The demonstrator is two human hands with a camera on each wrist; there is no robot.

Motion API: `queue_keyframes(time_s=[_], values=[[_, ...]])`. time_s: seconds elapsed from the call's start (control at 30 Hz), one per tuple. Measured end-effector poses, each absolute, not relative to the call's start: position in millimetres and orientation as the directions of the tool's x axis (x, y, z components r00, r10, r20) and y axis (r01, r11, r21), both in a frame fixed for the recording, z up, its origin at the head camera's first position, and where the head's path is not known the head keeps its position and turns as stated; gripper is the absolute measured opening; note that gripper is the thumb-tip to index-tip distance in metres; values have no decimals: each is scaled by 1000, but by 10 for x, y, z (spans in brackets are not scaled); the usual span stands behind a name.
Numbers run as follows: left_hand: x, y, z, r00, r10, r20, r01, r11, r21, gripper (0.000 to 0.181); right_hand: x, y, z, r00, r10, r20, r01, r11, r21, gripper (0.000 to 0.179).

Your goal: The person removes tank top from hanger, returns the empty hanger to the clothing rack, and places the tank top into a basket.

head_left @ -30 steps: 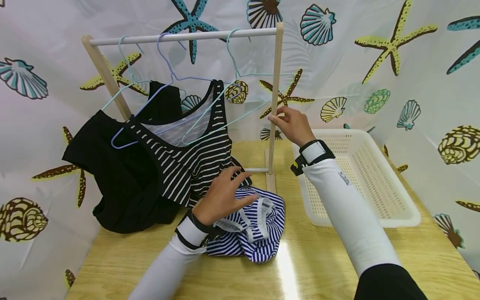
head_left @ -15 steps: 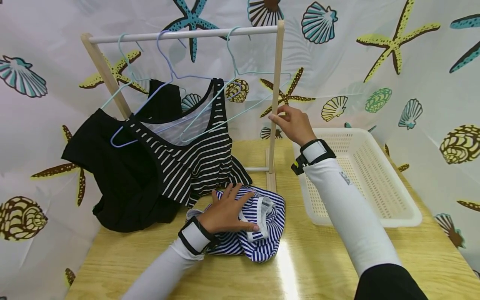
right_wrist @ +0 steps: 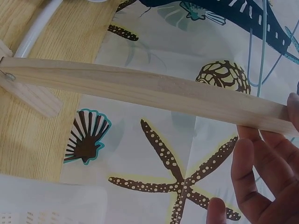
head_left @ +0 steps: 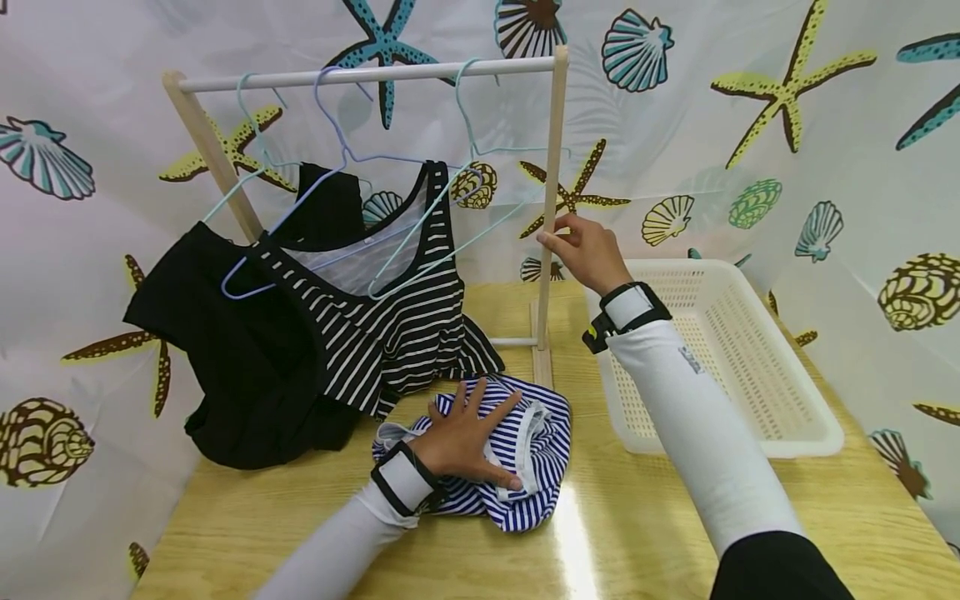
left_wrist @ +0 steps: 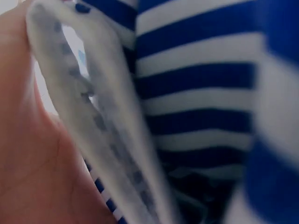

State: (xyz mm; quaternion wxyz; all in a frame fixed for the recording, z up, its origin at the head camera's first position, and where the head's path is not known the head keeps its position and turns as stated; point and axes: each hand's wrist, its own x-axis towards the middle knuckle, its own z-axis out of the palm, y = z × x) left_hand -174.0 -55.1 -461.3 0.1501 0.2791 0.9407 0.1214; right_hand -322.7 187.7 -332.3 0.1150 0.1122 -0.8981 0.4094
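Observation:
My left hand (head_left: 461,442) lies with spread fingers on a crumpled blue-and-white striped garment (head_left: 553,417) with white trim, on the table. In the left wrist view, the garment's striped cloth (left_wrist: 196,93) and a pale trim edge fill most of the picture beside the palm. My right hand (head_left: 592,254) grips the clothes rack's right wooden post (head_left: 555,167) between thumb and fingers. The right wrist view shows the fingers of that hand (right_wrist: 266,177) against the pale post (right_wrist: 140,86). A bare mint-green hanger (head_left: 468,129) hangs from the rail near that post.
On the rack's white rail (head_left: 405,72) hang a black-and-white striped tank top (head_left: 405,325) on a purple hanger (head_left: 345,156) and a black garment (head_left: 255,375) on a mint one. A white plastic basket (head_left: 806,400) stands at the right of the wooden table (head_left: 622,533).
My left hand has come down from in front of the hanging tank top onto the blue-and-white garment, its fingers spreading. The bare mint hanger has swung slightly. My right hand stays at the post.

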Motion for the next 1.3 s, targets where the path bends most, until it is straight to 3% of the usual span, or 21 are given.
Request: queue_keyframes(time_s=[0.43, 1.0, 1.3], values=[[-1714, -490, -4717, -786, 560, -264, 480, 820, 312, 120, -3212, 1890, -3330, -949, -103, 297, -292, 638, -712, 36], [-1700, -415, -4830, -808, 516, -283, 495, 856, 149, 124, -3219, 1868, -3308, -950, -97, 298, -289, 636, -716, 36], [-1672, -375, -4817, -803, 510, -308, 497, 858, 127, 121, -3227, 1869, -3332, -947, -103, 306, -296, 651, -699, 37]])
